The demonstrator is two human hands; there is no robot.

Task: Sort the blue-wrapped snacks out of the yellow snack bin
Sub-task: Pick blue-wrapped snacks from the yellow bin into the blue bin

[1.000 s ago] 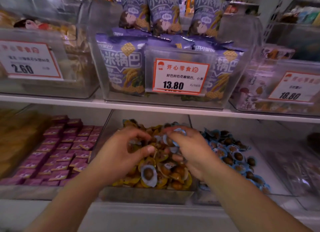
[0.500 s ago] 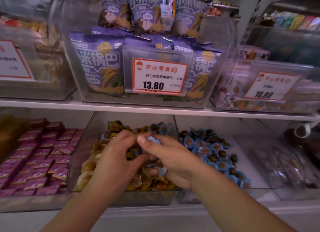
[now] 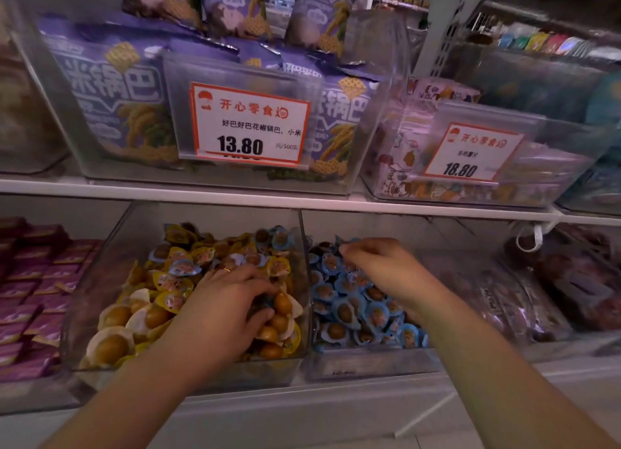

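Right hand hovers over the clear blue-snack bin, fingers curled; can't tell if it holds anything. Left hand digs in the clear yellow snack bin, fingers curled into the pile. Blue-wrapped snacks remain at the back: pinch single wrappers, don't scoop.

Shop shelves around a white shelf board

On the board stands a clear bin of purple snack bags with a price card reading 13.80 — to its right, also on the board, a second clear bin carries a price card reading 18.80. Below the board, at far left, lie rows of small purple packets — at far right, dark sealed bags.
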